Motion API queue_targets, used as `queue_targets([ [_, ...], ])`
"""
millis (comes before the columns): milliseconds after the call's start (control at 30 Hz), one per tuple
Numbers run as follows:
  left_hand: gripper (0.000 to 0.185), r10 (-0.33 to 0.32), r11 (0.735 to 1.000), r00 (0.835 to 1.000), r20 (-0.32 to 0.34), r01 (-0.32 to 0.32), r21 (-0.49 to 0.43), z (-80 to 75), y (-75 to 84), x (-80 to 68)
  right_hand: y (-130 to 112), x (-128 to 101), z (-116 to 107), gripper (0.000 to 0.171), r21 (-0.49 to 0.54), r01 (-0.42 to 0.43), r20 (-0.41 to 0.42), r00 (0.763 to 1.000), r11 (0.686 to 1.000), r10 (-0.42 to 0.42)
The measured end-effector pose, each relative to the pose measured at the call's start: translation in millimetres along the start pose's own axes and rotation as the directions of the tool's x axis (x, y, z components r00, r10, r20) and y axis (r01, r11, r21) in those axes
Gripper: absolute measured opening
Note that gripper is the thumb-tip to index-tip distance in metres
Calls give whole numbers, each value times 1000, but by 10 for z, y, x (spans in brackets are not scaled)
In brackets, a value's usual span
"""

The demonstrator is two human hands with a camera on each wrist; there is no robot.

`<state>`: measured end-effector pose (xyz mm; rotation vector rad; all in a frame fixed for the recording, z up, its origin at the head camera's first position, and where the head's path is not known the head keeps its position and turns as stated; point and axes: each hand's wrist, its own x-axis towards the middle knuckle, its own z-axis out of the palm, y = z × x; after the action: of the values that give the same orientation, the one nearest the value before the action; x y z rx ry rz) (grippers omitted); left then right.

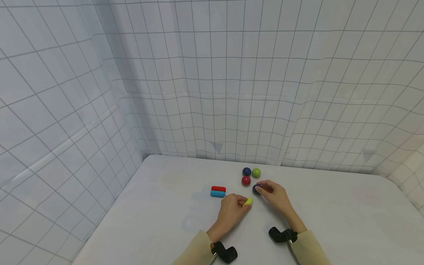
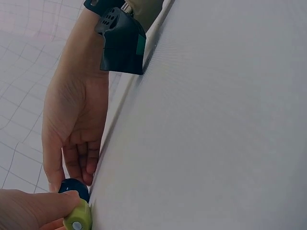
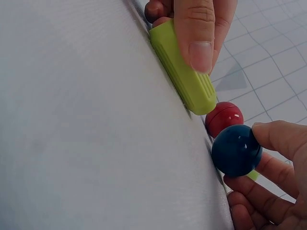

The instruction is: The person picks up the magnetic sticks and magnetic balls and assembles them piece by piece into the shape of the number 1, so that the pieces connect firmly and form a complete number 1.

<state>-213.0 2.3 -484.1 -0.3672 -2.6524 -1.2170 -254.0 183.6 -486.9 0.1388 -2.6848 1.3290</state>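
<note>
My left hand (image 1: 230, 209) pinches a yellow-green magnetic stick (image 1: 248, 201) between thumb and fingers, low over the white table. Ribbed sides show on this stick (image 3: 177, 69) in the right wrist view, and the left wrist view shows a silvery dot on its end. Just right of it, my right hand (image 1: 277, 197) holds a dark blue ball (image 3: 236, 151) by thumb and fingertips. A small gap separates stick and ball in the right wrist view. Behind the held ball lie a red ball (image 1: 246, 180), another dark blue ball (image 1: 246, 171) and a green ball (image 1: 256, 173).
A red stick (image 1: 218, 188) and a blue stick (image 1: 218, 194) lie side by side, left of the balls. The white table (image 1: 159, 221) ends at a gridded white curtain (image 1: 205, 92) behind and at the left. Each wrist wears a black camera mount (image 1: 282, 235).
</note>
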Motion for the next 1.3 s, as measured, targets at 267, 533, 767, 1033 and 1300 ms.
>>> queue_targets([
  [267, 20, 6, 1000, 1000, -19, -7, -14, 10, -4, 8, 0, -2, -2, 25, 3, 12, 8, 1000, 1000, -12],
  [533, 20, 3, 1000, 1000, -4, -3, -24, 23, 6, 16, -11, -8, 0, 24, 9, 2, 15, 1000, 1000, -2],
  [767, 20, 1, 1000, 1000, -4, -2, -31, 18, 24, 22, 0, 1, 5, 21, 4, 16, 5, 1000, 1000, -16],
  [1033, 21, -1, 999, 1000, -1, 1, -46, 34, 29, 31, -2, -4, 8, 23, 6, 4, 21, 1000, 1000, -4],
  [1300, 21, -7, 998, 1000, -7, 7, -57, 41, 43, 42, -10, -5, 0, 24, 3, -8, 21, 1000, 1000, 8],
])
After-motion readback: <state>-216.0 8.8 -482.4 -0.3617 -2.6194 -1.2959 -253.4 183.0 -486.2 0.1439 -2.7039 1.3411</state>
